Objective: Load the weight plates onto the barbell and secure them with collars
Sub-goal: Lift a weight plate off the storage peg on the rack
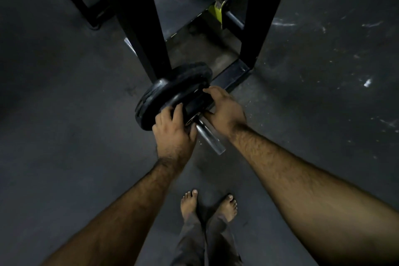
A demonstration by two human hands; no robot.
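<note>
The left hand (172, 129) has its grip closed on the lower rim of a small black round weight plate (194, 101), and the right hand (224, 108) grips its upper right edge. That plate sits on the shiny steel barbell sleeve (210, 137), against two larger black rubber plates (170, 90). A black steel rack frame (142, 17) stands just behind on the dark floor (64, 114).

left hand (172, 129): fingers curled, gripping, arm extended | right hand (224, 110): fingers spread, gripping, arm extended | bare feet (208, 205) together
</note>
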